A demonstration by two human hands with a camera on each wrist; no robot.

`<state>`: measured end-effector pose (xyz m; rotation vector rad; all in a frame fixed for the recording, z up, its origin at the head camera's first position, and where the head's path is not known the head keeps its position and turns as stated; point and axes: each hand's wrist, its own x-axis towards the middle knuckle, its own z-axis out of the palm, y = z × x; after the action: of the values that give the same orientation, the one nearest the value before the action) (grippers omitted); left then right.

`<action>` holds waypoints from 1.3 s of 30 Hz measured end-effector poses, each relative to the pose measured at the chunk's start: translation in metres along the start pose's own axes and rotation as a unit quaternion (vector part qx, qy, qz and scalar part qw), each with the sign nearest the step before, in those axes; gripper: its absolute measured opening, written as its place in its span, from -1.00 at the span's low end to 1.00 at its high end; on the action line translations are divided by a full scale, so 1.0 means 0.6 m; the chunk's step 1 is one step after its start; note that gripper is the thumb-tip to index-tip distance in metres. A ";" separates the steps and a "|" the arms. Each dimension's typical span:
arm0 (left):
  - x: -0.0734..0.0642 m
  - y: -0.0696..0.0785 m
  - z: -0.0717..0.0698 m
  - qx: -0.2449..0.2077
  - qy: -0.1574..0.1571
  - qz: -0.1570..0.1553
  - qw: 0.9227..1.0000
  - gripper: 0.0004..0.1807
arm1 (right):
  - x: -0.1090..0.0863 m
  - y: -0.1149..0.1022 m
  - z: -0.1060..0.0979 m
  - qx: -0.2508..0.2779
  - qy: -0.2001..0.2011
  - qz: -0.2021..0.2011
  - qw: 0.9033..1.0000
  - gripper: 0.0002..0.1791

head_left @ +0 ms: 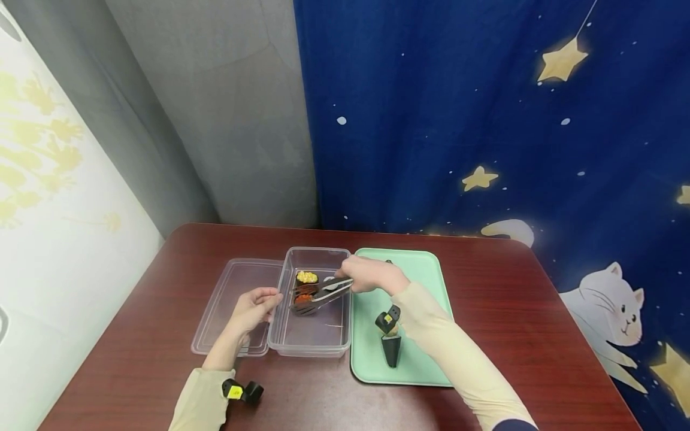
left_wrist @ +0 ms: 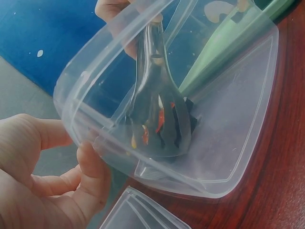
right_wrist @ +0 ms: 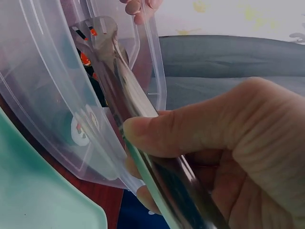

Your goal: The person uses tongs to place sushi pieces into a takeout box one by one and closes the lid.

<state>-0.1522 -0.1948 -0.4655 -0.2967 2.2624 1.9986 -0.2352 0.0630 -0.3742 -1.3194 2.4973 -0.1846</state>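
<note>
My right hand [head_left: 368, 273] grips metal tongs [head_left: 335, 290], thumb along the upper arm. Their slotted head [left_wrist: 162, 126] reaches down into a clear plastic container [head_left: 309, 349], over a sushi piece with red topping [head_left: 303, 298]; red and dark parts show between the slots. Behind it sits a sushi piece with yellow topping [head_left: 306, 277]. A round white-and-dark piece [right_wrist: 84, 128] lies on the container's right side, partly covered by the tongs in the head view. With thumb and fingers, my left hand [head_left: 253, 308] pinches the container's left rim.
Left of the container a clear lid [head_left: 221, 317] lies on the red-brown table [head_left: 145, 335], partly under the left hand. A pale green tray [head_left: 372, 368] stands close on the right, bearing a dark cone-shaped roll [head_left: 391, 350]. The right forearm crosses above the tray.
</note>
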 end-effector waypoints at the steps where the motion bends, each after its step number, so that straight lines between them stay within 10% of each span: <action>1: 0.000 0.000 0.000 0.000 -0.001 0.001 1.000 -0.65 | -0.002 0.002 0.000 -0.001 0.004 -0.005 1.000 -0.67; 9: 0.001 -0.001 0.001 -0.005 0.002 -0.002 1.000 -0.64 | -0.045 0.031 -0.004 0.032 0.076 -0.039 0.996 -0.46; 19: 0.000 0.001 -0.002 0.001 -0.010 -0.005 1.000 -0.60 | -0.123 0.062 0.005 0.120 0.135 0.032 0.983 -0.32; 39: 0.002 0.001 -0.002 -0.003 -0.009 -0.011 1.000 -0.60 | -0.279 0.133 0.063 0.120 0.249 0.064 0.959 -0.30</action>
<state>-0.1534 -0.1962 -0.4652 -0.3016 2.2330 1.9900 -0.1969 0.2474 -0.3947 -1.1100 2.8326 -0.8560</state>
